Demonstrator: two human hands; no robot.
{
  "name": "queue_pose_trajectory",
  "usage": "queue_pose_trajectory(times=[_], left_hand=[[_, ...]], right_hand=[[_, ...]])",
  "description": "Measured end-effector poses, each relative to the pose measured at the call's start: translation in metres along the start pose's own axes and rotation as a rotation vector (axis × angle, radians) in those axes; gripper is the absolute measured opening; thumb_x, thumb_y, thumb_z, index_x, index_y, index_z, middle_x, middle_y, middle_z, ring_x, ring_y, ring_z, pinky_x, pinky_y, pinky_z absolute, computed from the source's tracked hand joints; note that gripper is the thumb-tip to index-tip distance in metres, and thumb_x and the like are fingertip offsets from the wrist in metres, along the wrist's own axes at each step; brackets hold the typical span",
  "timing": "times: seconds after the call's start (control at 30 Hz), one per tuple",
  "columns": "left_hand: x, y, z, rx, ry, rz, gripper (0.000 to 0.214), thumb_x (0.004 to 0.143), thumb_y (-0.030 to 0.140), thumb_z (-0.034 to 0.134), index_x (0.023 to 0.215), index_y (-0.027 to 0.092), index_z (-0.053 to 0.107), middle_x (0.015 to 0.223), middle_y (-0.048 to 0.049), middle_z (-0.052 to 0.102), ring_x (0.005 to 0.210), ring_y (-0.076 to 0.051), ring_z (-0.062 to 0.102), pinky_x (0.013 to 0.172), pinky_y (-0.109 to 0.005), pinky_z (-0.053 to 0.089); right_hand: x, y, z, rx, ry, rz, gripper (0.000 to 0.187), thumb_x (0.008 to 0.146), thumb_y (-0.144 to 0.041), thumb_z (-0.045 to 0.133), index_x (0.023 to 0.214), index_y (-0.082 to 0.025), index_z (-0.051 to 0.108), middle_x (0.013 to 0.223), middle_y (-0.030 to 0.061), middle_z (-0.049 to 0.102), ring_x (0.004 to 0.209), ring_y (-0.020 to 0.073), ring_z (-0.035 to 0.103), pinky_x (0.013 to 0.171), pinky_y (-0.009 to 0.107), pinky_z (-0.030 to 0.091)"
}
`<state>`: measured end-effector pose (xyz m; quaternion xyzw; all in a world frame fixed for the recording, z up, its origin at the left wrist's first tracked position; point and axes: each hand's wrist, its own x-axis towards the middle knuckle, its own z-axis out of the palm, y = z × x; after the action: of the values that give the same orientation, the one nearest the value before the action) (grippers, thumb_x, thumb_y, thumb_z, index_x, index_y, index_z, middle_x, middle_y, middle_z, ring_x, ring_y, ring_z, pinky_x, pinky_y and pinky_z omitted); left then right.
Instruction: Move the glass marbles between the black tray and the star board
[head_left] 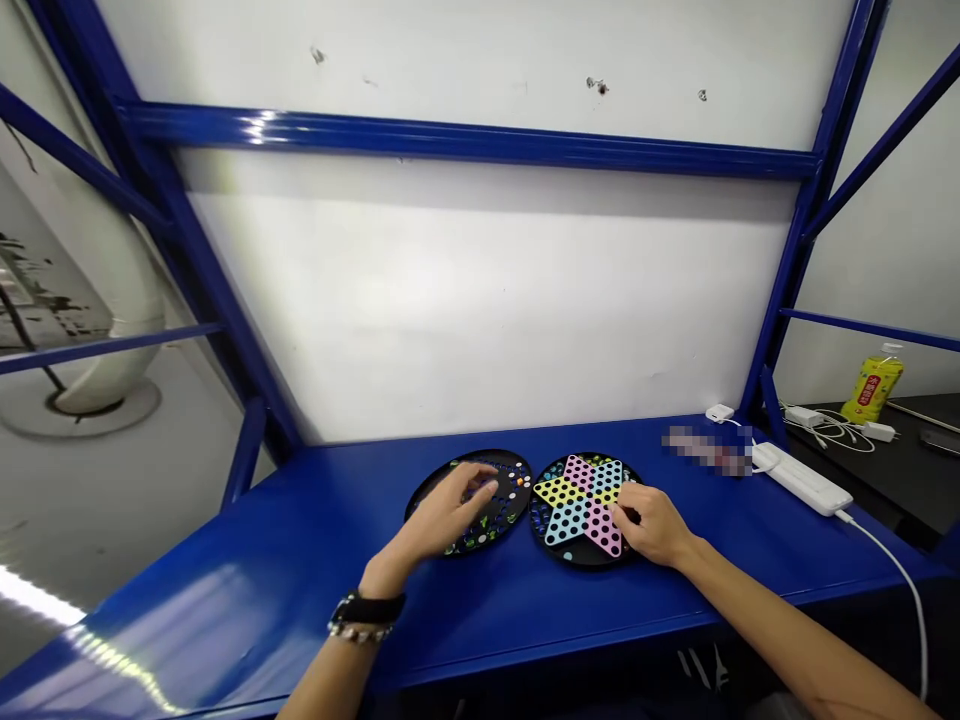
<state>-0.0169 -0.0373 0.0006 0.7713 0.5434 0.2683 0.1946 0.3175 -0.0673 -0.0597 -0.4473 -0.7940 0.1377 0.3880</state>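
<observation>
A round black Chinese checkers board [589,497] lies on the blue table, with a star of pink, yellow and light blue points full of dark holes. My right hand [651,522] is at the star's right side, fingers curled and thumb pressed in. Whatever it pinches is hidden. To the left lies a second round black board [493,537], touching or nearly touching the first. On its right part are several small white pieces and an orange piece [520,482]. My left hand [454,505] hovers over this board, thumb and fingers apart, with nothing visible between them.
The blue table [315,560] has a white wall [487,300] behind it and blue metal posts [784,280] at both sides. A white power strip [802,480] with a cable lies to the right. Beyond are a yellow bottle [874,387] and white chargers [804,417].
</observation>
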Motion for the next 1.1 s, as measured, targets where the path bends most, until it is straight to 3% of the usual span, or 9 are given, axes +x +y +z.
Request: queue_pose_trajectory(times=[0.13,0.23,0.57,0.73,1.1], left_hand=[[-0.019,-0.008,0.022,0.296,-0.062,0.031,0.043,0.088,0.059,0.048,0.106,0.024,0.063,0.109,-0.0083,0.065,0.105,-0.028,0.061,0.092,-0.039,0.046],[-0.027,-0.009,0.030,0.386,-0.060,0.033,0.041,0.088,0.060,0.049,0.105,0.024,0.058,0.106,-0.0077,0.064,0.101,-0.028,0.062,0.087,-0.037,0.045],[-0.027,-0.002,0.023,0.507,-0.149,0.114,0.032,0.095,0.053,0.041,0.089,0.024,0.054,0.087,-0.0029,0.068,0.075,-0.022,0.063,0.066,-0.030,0.036],[-0.028,0.001,0.021,0.523,-0.189,0.161,0.044,0.102,0.046,0.026,0.079,0.023,0.055,0.082,-0.0033,0.068,0.076,-0.021,0.064,0.067,-0.031,0.034],[-0.029,-0.004,0.022,0.565,-0.216,0.188,0.052,0.104,0.044,0.019,0.078,0.022,0.058,0.078,-0.0051,0.070,0.072,-0.022,0.065,0.065,-0.032,0.032]], right_hand=[[0.001,0.002,0.001,0.006,0.041,0.060,0.038,0.092,-0.027,0.050,0.057,-0.021,0.037,0.062,0.0000,0.049,0.057,0.0136,0.042,0.057,0.029,0.031],[0.000,0.001,0.002,-0.013,0.032,0.063,0.037,0.092,-0.027,0.050,0.058,-0.021,0.035,0.061,-0.0006,0.047,0.057,0.0134,0.042,0.056,0.028,0.031],[0.000,0.000,0.004,-0.058,0.018,0.041,0.038,0.091,-0.028,0.048,0.058,-0.021,0.031,0.060,-0.0016,0.047,0.055,0.0115,0.041,0.055,0.027,0.032],[0.000,-0.003,0.004,-0.052,0.001,0.064,0.038,0.091,-0.029,0.048,0.059,-0.021,0.031,0.062,-0.0017,0.047,0.056,0.0114,0.041,0.056,0.026,0.032],[0.000,-0.004,0.005,-0.064,0.008,0.073,0.037,0.091,-0.028,0.047,0.060,-0.021,0.028,0.061,-0.0016,0.047,0.056,0.0114,0.041,0.055,0.026,0.031]])
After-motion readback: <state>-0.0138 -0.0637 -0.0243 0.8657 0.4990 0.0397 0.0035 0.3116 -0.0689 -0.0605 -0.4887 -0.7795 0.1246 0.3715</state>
